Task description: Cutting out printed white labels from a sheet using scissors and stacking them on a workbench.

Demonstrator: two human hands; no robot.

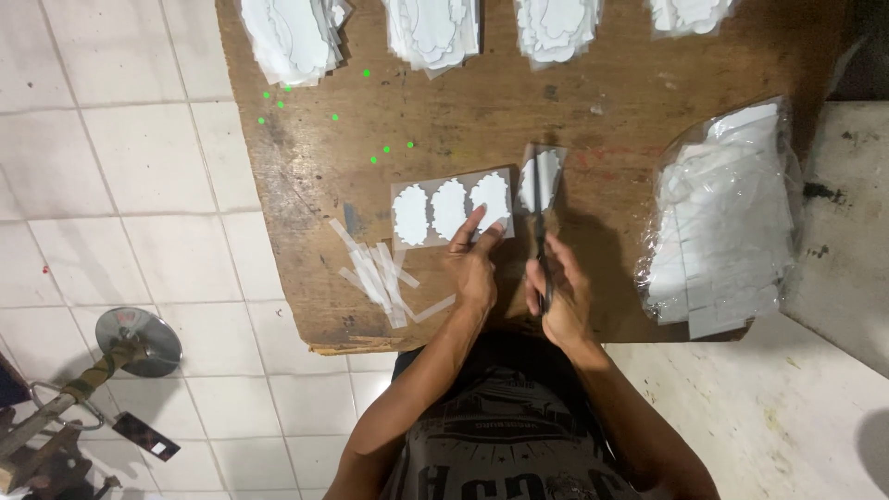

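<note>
Scissors with dark handles and blades (pixel 540 243) sit gripped in the right hand (pixel 558 301), long axis running away from the body, tips pointing at the far edge of the worn brown wooden board (pixel 482 120). The left hand (pixel 475 268) presses flat, fingers spread, on a grey strip of three white scalloped labels (pixel 451 206). A single cut label (pixel 541 179) lies beyond the blades. Four stacks of cut labels (pixel 433 28) line the far edge.

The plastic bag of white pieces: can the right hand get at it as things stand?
Probably not at once: the right hand grips scissors. The board between hand and bag is bare.
</note>
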